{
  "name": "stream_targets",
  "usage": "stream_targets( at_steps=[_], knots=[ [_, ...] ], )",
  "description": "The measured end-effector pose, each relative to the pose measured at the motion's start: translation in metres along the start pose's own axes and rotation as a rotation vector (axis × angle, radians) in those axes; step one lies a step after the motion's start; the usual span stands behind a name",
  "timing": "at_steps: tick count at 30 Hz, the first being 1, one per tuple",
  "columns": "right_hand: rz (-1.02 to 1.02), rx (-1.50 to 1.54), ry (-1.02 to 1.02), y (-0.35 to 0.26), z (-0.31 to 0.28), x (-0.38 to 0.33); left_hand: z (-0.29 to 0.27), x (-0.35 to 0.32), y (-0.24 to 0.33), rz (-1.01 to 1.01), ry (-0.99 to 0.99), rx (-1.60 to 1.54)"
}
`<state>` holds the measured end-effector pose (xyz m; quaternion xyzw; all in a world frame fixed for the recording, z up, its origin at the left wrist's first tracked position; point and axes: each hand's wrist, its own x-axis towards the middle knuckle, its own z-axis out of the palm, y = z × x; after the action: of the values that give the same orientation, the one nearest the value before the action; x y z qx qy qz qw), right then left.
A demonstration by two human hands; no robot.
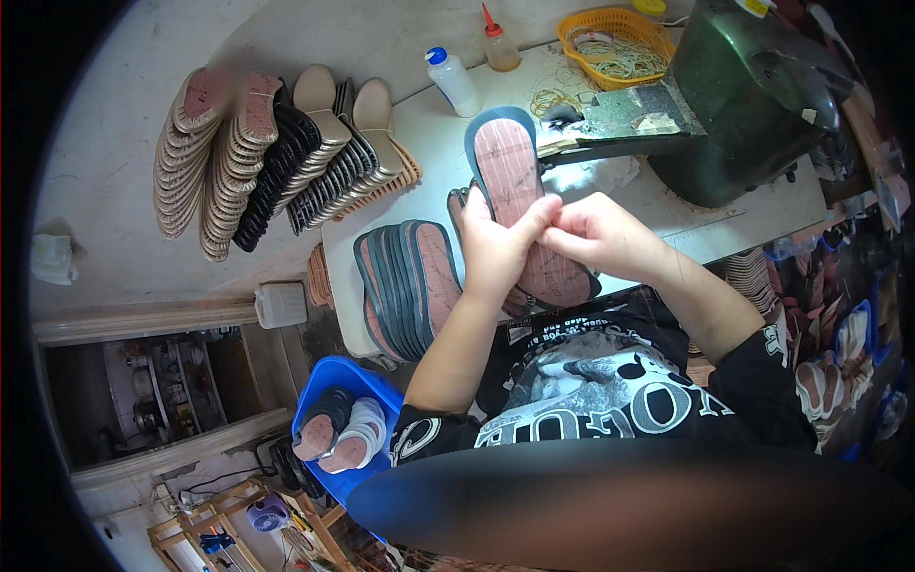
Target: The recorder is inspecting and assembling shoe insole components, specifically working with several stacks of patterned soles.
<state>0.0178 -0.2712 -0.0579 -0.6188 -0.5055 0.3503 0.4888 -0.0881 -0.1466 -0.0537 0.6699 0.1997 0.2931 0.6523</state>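
A shoe insole (pixel 505 162), pinkish board with a dark grey rim, stands tilted in front of me. My left hand (pixel 498 250) is closed around its middle, thumb across the face. Close to that thumb, over the insole's right side, the fingertips of my right hand (pixel 599 234) are pinched together; what they hold, if anything, is hidden. Just left of my left forearm leans a row of similar grey-edged insoles (pixel 405 276) at the table's edge. Behind the held insole, part of another dark-edged piece shows.
A green machine (pixel 739 105) with a flat arm occupies the right of the white table (pixel 419 133). Farther back are a blue-capped bottle (pixel 454 86), a red-tipped bottle (pixel 499 50) and a yellow basket (pixel 570 50). Beige and black insole stacks (pixel 276 172) stand left; a blue bin (pixel 357 477) sits below.
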Motion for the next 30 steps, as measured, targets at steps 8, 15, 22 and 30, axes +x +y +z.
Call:
stream_targets(
  at_steps=[8, 15, 22, 30],
  knots=[
    [0.175, 0.539, 0.058, 0.013, 0.005, -0.002, -0.015, 0.087, -0.008, 0.043, 0.033, -0.053],
    [0.201, 0.842, 0.273, 0.017, 0.002, -0.007, -0.003, 0.124, -0.044, -0.035, 0.006, 0.590],
    [0.420, 1.000, 0.223, 0.014, 0.008, -0.013, 0.009, 0.133, -0.038, -0.023, -0.007, 0.629],
    [0.301, 1.128, 0.363, 0.013, 0.020, 0.015, 0.004, 0.154, -0.033, 0.178, 0.177, 0.869]
  ],
)
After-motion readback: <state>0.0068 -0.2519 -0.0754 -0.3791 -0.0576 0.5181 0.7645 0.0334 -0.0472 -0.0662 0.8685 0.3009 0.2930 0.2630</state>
